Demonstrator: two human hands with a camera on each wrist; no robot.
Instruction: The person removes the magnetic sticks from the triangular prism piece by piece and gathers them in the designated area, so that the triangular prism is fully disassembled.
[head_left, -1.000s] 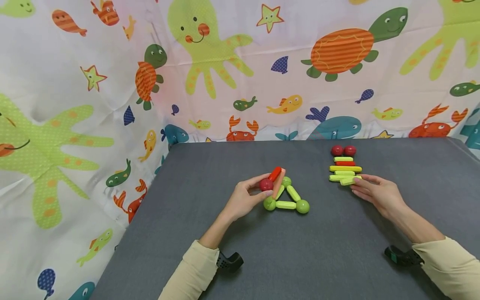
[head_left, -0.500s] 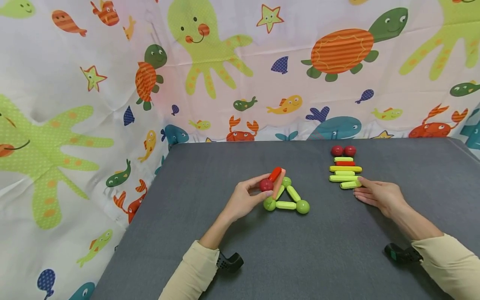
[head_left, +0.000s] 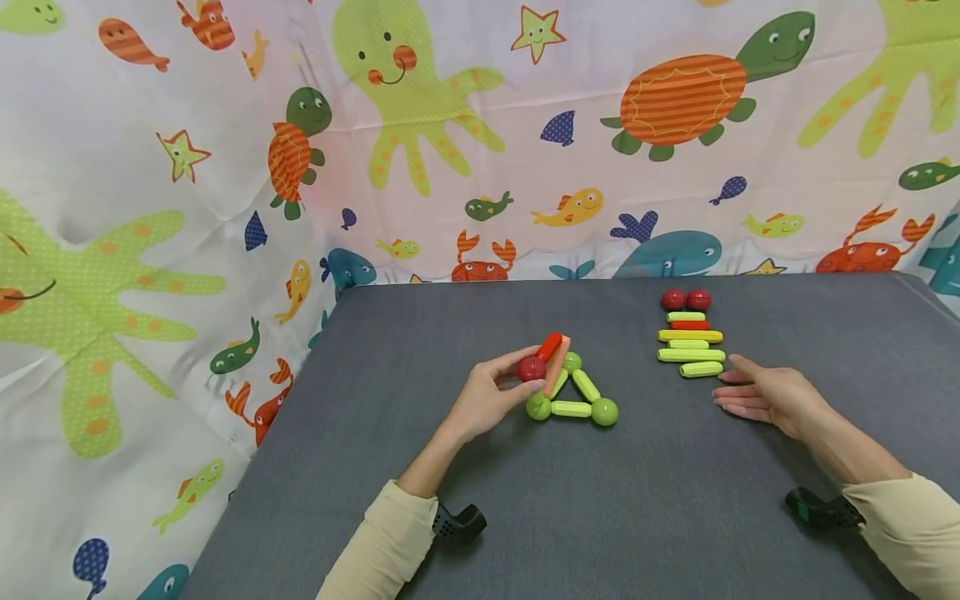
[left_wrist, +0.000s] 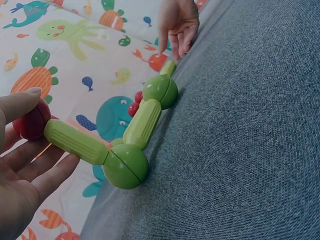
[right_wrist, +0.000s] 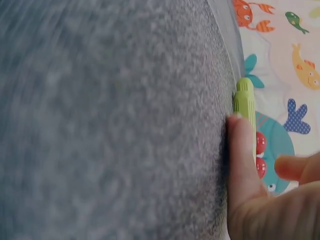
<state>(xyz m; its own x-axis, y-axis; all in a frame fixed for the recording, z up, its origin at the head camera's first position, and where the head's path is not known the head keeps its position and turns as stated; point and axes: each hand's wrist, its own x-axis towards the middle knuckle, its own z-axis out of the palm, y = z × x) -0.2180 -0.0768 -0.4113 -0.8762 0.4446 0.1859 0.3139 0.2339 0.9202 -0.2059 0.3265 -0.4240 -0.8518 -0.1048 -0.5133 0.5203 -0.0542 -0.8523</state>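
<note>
My left hand (head_left: 487, 398) pinches a dark red ball (head_left: 532, 368) between thumb and fingers. From that ball a red stick (head_left: 551, 345) and a salmon stick (head_left: 557, 367) slant away. Below it, green balls joined by yellow-green sticks (head_left: 572, 409) form a triangle on the table. In the left wrist view, a ridged green stick (left_wrist: 75, 141) runs from near the held ball down to a green ball (left_wrist: 126, 166). My right hand (head_left: 776, 402) holds nothing, its fingers loosely bent, just right of a short green stick (head_left: 701, 369) lying at the near end of a row.
The row has a long green stick (head_left: 691, 355), a yellow stick (head_left: 690, 336), a red stick (head_left: 689, 325) and shorter green ones. Two dark red balls (head_left: 686, 300) lie at its far end. A sea-animal cloth (head_left: 450, 167) hangs behind the grey table (head_left: 660, 500).
The right hand set the short green stick down at the row's near end, let go of it and drew back to the right. The left hand has stayed in place.
</note>
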